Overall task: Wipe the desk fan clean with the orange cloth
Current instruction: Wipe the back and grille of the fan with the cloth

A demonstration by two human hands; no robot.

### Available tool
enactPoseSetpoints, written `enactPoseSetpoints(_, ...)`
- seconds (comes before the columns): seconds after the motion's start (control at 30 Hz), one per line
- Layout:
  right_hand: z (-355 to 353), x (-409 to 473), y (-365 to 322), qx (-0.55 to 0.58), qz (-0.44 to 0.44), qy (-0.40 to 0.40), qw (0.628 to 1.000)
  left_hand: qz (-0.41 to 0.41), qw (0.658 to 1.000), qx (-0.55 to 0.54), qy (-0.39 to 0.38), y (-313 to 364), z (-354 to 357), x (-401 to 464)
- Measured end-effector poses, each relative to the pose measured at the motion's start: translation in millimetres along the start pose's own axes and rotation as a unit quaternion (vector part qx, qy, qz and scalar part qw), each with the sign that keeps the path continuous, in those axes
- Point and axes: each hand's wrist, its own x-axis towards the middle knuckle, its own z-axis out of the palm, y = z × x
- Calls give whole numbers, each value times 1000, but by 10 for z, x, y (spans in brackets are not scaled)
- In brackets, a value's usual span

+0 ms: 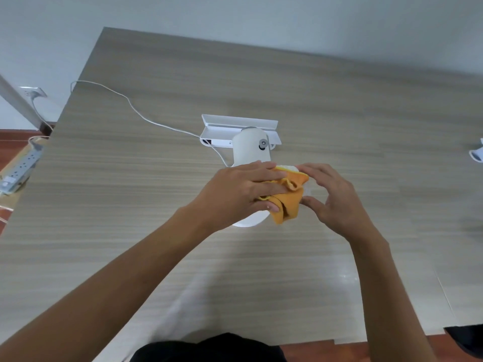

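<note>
Both hands, orange cloth [283, 202] on fan [251, 150]

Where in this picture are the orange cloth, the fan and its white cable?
orange cloth [286, 205]: head view, on the bunched fold under the left hand.
fan [248, 150]: head view, on its white body.
white cable [146, 117]: head view, mid-run across the table.

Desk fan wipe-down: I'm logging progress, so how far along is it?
Nothing looks finished yet. In hand: the left hand presses the orange cloth onto the near end of the white desk fan, while the right hand steadies it from the other side. Left: the fan's upper body by the grey knob and the white base behind are uncovered and untouched by the cloth.
</note>
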Motion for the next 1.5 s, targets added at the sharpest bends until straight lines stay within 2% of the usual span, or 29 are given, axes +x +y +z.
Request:
enactPoseSetpoints(0.37, 61, 46, -58, 1, 14, 9, 1000, -85, 987, -24, 136, -119, 87, -669)
enactPoseSetpoints(0.47, 85, 60, -105, 1, 15, 14, 1000, -91, 986, -7, 137, -66, 111, -646)
enactPoseSetpoints(0.63, 131, 93, -161, 10, 24, 24, 999, -44, 988, 89, 116, 111, 113, -445)
enactPoseSetpoints(0.77, 185, 123, -240, 28, -8, 9, 1000, -23, 983, 137, 122, 126, 209, -472)
enactPoseSetpoints(0.97, 183, 103, -288, 39, 11, 32, 999, -24, 986, 93, 139, -57, 208, -643)
enactPoseSetpoints(1.07, 198, 128, -273, 58, 32, 50, 997, -84, 983, 24, 163, -141, 256, -769)
enactPoseSetpoints(1.17, 210, 174, -284, 80, 43, 55, 994, -198, 956, -38, 212, -132, 398, -943)
enactPoseSetpoints(1.23, 216, 183, -295, 88, 45, 55, 994, -281, 927, -98, 228, -96, 523, -1037)
enactPoseSetpoints(1.37, 208, 193, -318, 83, 52, 46, 994, -450, 832, -217, 241, -35, 650, -1060)
enactPoseSetpoints(1.5, 200, 206, -338, 88, 64, 49, 993, -500, 760, -335, 246, -50, 648, -1023)
